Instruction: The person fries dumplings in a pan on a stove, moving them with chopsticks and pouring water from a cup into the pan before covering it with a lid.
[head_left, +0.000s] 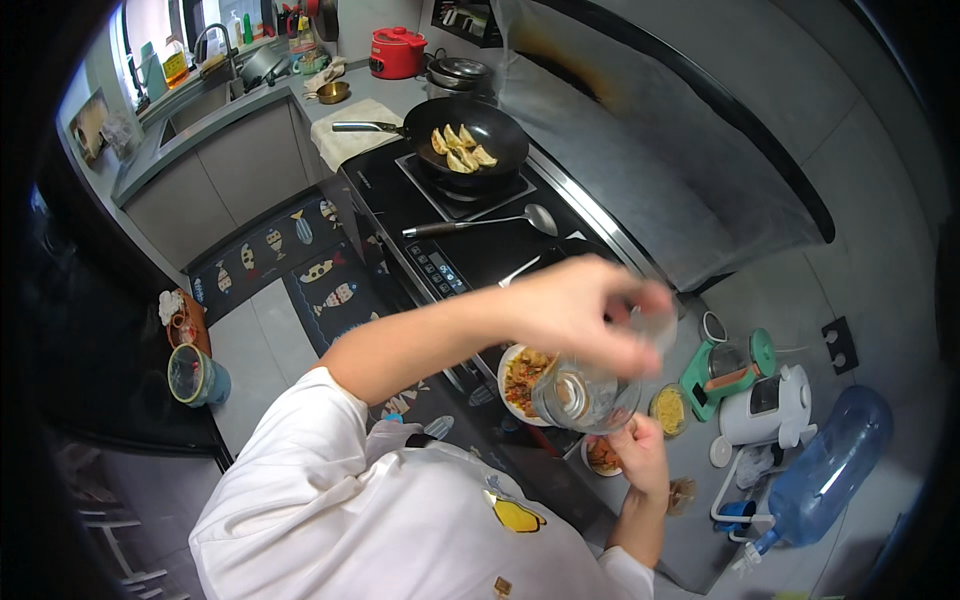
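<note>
My left hand (626, 319), blurred, reaches across the counter and holds a clear round thing, seemingly a lid, above a glass jug (577, 397). My right hand (643, 454) grips the jug near its handle; the jug is tilted and seems to hold clear liquid. Behind it stands a white plate of cooked food (523, 379), partly hidden. A smaller bowl of food (602, 457) is beside my right hand. Farther off, a black frying pan (501, 135) with several browned dumplings (461, 148) stands on the cooktop (480, 255). A steel ladle (540, 219) lies in front of the pan.
Right of the jug are a bowl of yellow shreds (670, 409), a green appliance (705, 382), a white appliance (765, 409) and a large blue water bottle (832, 472). A red cooker (397, 52) and stacked pots (457, 75) stand at the back. A bin (199, 379) is on the floor.
</note>
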